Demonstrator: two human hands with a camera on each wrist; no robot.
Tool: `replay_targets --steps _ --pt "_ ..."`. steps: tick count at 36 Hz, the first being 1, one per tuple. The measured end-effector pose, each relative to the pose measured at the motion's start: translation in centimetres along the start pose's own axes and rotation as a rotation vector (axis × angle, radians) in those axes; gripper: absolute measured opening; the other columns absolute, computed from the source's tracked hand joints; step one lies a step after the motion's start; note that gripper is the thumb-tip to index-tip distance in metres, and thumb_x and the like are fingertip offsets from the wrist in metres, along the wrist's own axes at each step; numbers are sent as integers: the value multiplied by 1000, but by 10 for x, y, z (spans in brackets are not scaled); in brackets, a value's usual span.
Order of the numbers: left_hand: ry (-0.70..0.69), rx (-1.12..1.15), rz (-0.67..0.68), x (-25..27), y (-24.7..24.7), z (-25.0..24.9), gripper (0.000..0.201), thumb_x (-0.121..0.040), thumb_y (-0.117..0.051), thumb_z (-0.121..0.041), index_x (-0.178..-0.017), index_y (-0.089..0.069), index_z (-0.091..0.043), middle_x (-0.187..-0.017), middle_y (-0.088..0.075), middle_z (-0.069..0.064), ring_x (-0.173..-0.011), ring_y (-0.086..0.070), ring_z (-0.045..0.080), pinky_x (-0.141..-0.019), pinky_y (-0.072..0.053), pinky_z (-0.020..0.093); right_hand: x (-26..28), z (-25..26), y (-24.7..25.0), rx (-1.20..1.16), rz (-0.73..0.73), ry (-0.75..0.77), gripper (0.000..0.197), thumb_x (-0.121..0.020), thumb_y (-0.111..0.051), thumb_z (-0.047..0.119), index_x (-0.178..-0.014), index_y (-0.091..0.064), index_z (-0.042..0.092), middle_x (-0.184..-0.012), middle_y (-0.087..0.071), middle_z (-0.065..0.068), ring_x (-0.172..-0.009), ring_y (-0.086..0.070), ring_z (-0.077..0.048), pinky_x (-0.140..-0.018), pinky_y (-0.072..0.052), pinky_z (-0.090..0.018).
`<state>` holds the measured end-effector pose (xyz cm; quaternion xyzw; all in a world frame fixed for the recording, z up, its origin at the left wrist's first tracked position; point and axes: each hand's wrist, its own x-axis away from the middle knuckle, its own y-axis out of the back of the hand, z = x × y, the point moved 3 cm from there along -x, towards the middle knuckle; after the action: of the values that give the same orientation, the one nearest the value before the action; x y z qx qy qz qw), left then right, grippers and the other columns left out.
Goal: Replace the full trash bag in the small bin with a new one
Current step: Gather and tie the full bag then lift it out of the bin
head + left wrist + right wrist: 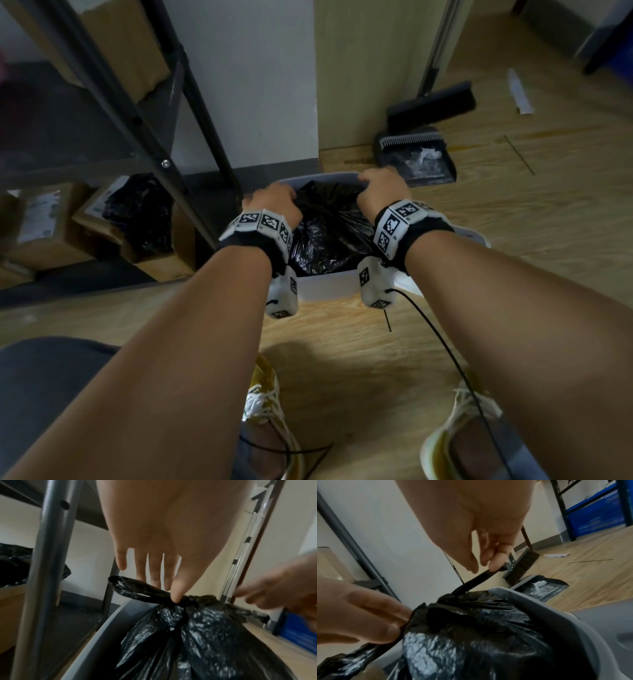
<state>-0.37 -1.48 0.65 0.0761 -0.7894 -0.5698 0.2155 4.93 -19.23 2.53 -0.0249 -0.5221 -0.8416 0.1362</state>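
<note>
Now my left grip (274, 202) and right grip (380, 192) each pinch a tie end of the full bag (329, 233), sitting in the bin (325, 289) on the floor; a hard pull may tear thin plastic.

head camera looks down; wrist cameras, close in, share the trash bag (205, 642).

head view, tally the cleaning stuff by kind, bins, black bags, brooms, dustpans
bin: 1
black bag: 2 (one in the bin, one in a box by the shelf)
broom: 1
dustpan: 1
total: 5
</note>
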Motion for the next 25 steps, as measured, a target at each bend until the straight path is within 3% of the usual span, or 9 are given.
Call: replay_targets --steps 3,6,11,14,18,23,25 --pt "-13 -138 21 -1 -7 -5 32 -89 -52 -26 -119 -61 -20 -123 -62 11 -115 -55 32 -102 -35 44 -1 23 -6 19 128 85 38 -93 -46 5 -127 -60 10 -132 -58 -15 -119 -56 -29 -97 -44 -32" --pt "-51 -256 -28 -3 -9 -8 28 -88 -52 -21 -112 -65 -17 -116 -65 10 -111 -58 31 -100 -36 42 0 31 -17 80 300 30 41 -97 -46 11 -138 -49 8 -140 -50 -16 -128 -48 -31 -106 -38 -39" --pt "-65 -301 -37 -7 -9 -6 24 -88 -56 -24 -108 -67 -17 -110 -68 8 -107 -60 30 -101 -36 43 2 14 -31 122 59 39 34 -95 -45 15 -126 -58 11 -126 -60 -15 -117 -56 -33 -93 -46 -39" --pt "-57 -281 -48 -13 -9 -2 23 -90 -54 -27 -104 -70 -19 -108 -69 6 -103 -61 29 -97 -36 41 -5 17 -29 130 88 12 32 -96 -46 17 -122 -61 7 -123 -62 -16 -114 -58 -34 -87 -46 -36" --pt "-59 -264 -92 -17 -4 -2 28 -90 -52 -36 -102 -71 -19 -101 -70 5 -98 -62 30 -93 -37 41 -16 21 -22 147 236 -42 34 -100 -47 14 -129 -56 -2 -133 -55 -19 -122 -53 -33 -97 -44 -36" --pt "-24 -239 -54 -19 0 -1 24 -88 -55 -32 -95 -70 -14 -94 -68 6 -93 -62 29 -93 -36 40 -17 9 -30 194 109 -29 35 -100 -45 13 -130 -52 -2 -131 -56 -18 -122 -53 -31 -99 -42 -35" --pt "-20 -241 -37 -19 -2 1 21 -88 -56 -34 -88 -65 -15 -97 -68 7 -95 -62 29 -94 -36 40 -19 8 -29 195 75 -21 30 -98 -47 10 -123 -57 -4 -125 -60 -20 -116 -58 -32 -94 -45 -36"
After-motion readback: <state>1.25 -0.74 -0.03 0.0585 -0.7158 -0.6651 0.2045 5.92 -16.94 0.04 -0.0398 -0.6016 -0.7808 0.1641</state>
